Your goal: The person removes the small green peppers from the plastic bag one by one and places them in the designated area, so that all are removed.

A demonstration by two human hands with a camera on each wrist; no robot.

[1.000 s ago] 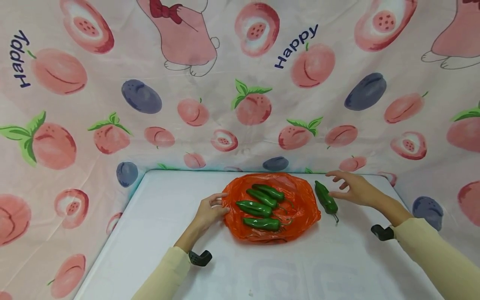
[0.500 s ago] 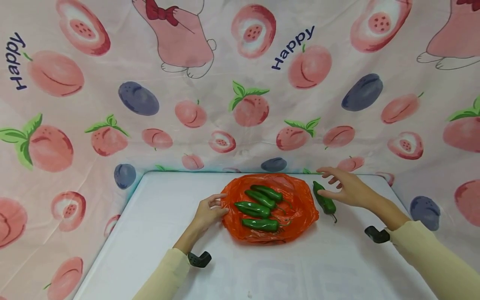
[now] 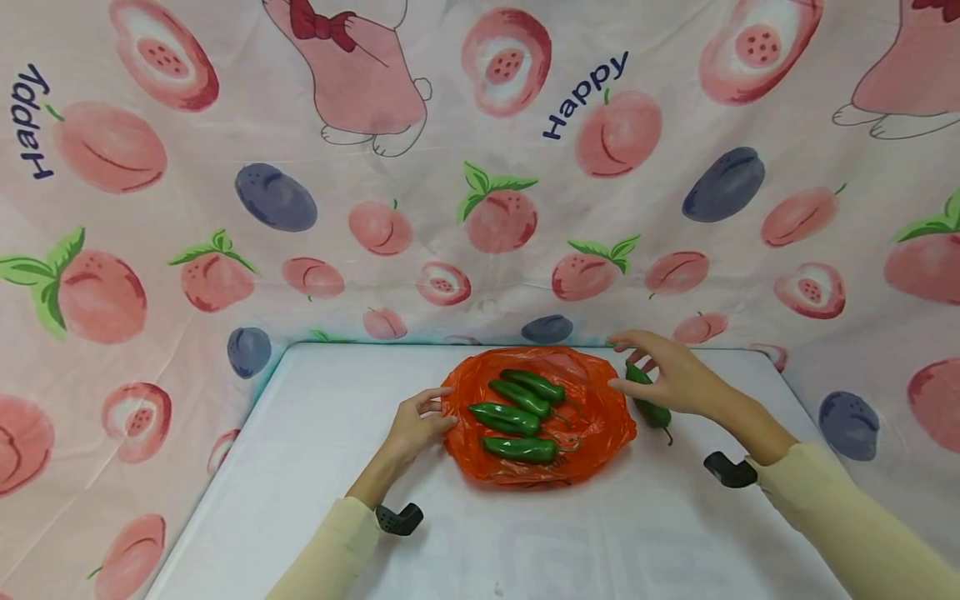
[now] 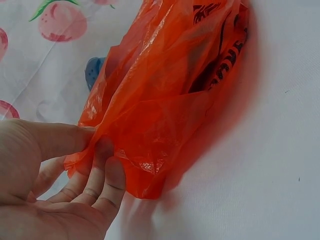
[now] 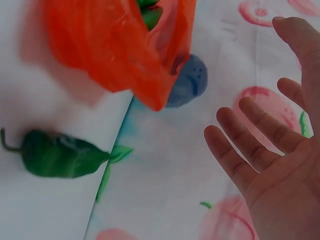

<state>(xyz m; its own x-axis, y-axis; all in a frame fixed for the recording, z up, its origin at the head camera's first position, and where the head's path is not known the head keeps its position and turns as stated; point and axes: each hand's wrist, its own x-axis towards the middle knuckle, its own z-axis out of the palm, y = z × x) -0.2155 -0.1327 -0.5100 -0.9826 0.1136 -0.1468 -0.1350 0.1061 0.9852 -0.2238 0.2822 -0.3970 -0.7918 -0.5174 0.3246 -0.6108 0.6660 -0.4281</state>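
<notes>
An orange-red plastic bag (image 3: pixel 600 425) lies spread on the table with several green chili peppers (image 3: pixel 506 419) on it, their stems pointing right. My left hand (image 3: pixel 412 427) pinches the bag's left edge; in the left wrist view the thumb and fingers (image 4: pixel 114 175) close on the thin plastic. Beyond the bag's right side, a single green pepper (image 5: pixel 62 155) rests on the table, its tip toward the back edge. My right hand (image 3: pixel 678 375) hovers over that pepper's upper part with fingers spread, holding nothing, its fingertips near the bag's right rim.
The white table (image 3: pixel 315 467) ends at a back edge just behind the bag. A pink cloth (image 3: pixel 435 183) printed with peaches and plums hangs behind and at both sides. Each forearm wears a black wrist device (image 3: pixel 399 519).
My right hand has moved left, from beside the single pepper to above it and closer to the bag. The left hand keeps its grip on the bag; the peppers have not moved.
</notes>
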